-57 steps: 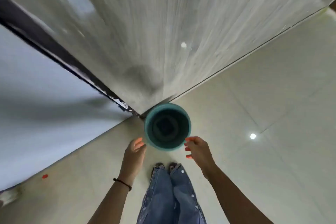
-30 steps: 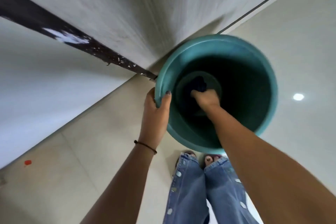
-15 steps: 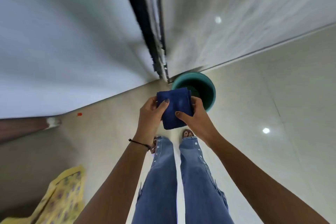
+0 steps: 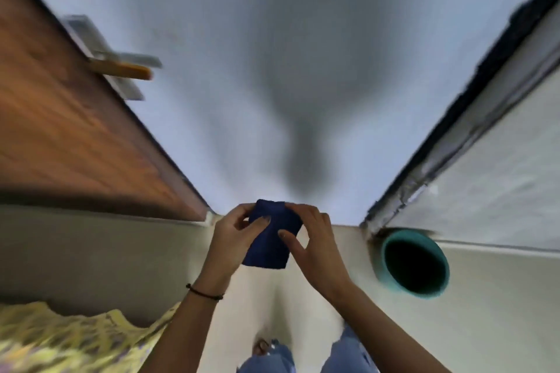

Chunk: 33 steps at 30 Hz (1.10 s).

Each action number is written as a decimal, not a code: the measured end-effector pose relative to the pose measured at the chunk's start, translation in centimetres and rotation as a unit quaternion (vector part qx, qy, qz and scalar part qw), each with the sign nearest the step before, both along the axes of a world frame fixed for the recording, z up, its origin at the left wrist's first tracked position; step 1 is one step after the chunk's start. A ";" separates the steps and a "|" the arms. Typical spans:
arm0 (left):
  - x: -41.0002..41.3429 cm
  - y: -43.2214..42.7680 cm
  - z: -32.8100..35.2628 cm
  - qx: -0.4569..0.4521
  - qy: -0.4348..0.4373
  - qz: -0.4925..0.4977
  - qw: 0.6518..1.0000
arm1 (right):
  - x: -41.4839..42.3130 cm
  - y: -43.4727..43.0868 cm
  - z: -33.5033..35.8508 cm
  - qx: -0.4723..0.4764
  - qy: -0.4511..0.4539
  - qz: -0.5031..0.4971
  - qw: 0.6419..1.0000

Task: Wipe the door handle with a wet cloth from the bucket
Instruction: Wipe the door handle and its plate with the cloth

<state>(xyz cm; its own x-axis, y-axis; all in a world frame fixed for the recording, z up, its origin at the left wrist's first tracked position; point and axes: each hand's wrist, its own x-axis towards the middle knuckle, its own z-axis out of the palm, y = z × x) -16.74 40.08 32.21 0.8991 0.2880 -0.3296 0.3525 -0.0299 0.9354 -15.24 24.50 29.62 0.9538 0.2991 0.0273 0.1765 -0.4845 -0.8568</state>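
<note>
A folded dark blue cloth [image 4: 270, 238] is held in front of me by both hands. My left hand [image 4: 233, 236] grips its left edge with the thumb on top. My right hand [image 4: 315, 244] pinches its right side. The teal bucket [image 4: 382, 263] stands on the floor to the right, apart from my hands. A brown wooden door [image 4: 60, 130] fills the left side. Its lever handle [image 4: 124, 68], metal with an orange-brown grip, sticks out at the upper left, blurred and well above and left of the cloth.
A pale wall [image 4: 242, 70] faces me, with my shadow on it. A dark-edged frame [image 4: 472, 118] runs along the right. A yellow patterned fabric [image 4: 60, 339] lies at the lower left. The cream tiled floor [image 4: 500, 312] spreads below, with my jeans and feet at the bottom.
My view has swung left: the bucket has shifted to the right and the wooden door with its handle has come into view. Both hands still hold the cloth, taken out of the bucket a second ago.
</note>
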 end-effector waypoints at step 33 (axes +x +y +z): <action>20.1 39.9 10.3 0.548 -0.437 0.032 0.712 | 22.1 41.8 10.9 -0.117 -0.328 -0.119 0.930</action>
